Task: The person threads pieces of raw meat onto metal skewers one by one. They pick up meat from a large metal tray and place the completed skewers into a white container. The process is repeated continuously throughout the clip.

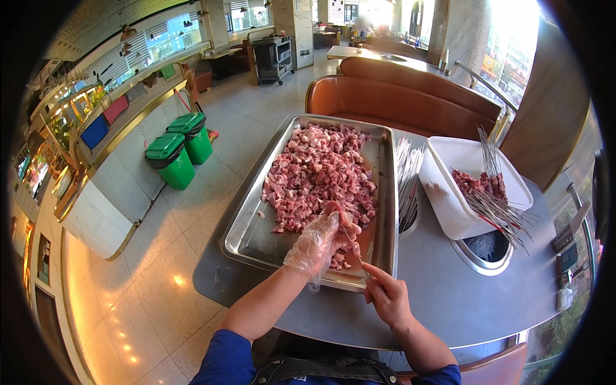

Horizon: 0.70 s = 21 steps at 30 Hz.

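Note:
A large steel tray (250, 244) lies before me on a grey table, with a heap of raw diced meat (320, 178) in it. Over the tray's near part, my left hand (317, 240), in a clear plastic glove, holds pieces of meat. My bare right hand (387, 294) grips a thin metal skewer (360, 260) just at the tray's near right corner; its upper part runs to the meat at my left hand. Loose skewers (409, 178) lie right of the tray. A white plastic tub (445, 197) holds meat-loaded skewers (481, 187), their bare ends over its rim.
A round metal-rimmed burner well (483, 255) is set in the table (433, 308) below the tub. Behind the table stands a brown bench seat (399, 103). Two green bins (175, 166) stand on the floor to the left. A grey trolley (273, 60) and a person are farther back.

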{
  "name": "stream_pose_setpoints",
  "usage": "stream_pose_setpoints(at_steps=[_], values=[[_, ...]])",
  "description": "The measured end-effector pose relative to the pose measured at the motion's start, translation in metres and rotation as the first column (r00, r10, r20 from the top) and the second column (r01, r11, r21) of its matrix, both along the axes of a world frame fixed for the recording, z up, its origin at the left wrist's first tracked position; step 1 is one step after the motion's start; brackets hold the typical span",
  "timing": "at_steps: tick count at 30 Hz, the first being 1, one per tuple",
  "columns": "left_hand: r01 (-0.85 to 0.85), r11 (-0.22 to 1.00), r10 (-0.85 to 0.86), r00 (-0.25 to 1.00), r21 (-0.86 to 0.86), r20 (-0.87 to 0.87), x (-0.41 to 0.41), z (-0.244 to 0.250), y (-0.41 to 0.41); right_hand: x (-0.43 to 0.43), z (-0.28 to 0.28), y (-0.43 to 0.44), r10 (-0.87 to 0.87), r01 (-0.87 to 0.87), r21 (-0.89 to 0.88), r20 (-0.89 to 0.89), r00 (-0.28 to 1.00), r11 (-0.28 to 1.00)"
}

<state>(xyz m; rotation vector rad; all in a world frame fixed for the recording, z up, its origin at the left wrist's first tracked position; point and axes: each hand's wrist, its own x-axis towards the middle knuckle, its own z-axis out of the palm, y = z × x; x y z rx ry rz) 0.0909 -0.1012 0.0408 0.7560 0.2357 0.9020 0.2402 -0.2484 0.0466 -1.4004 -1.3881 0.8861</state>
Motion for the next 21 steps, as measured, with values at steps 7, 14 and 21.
stream_pose_setpoints(at_steps=[7, 14, 21], values=[[-0.088, 0.992, 0.080, 0.993, -0.094, -0.088, 0.004, 0.013, -0.006, 0.002, -0.003, 0.001, 0.004, -0.004, 0.008, -0.012, 1.000, 1.000], [0.017, 0.995, -0.002, 0.990, -0.102, 0.141, 0.012, -0.006, -0.002, 0.001, -0.009, 0.001, 0.006, -0.006, 0.011, 0.012, 1.000, 1.000], [0.027, 0.999, -0.023, 0.994, -0.043, 0.106, 0.011, -0.003, -0.007, -0.001, -0.010, 0.001, -0.006, 0.009, 0.077, -0.042, 0.999, 0.997]])
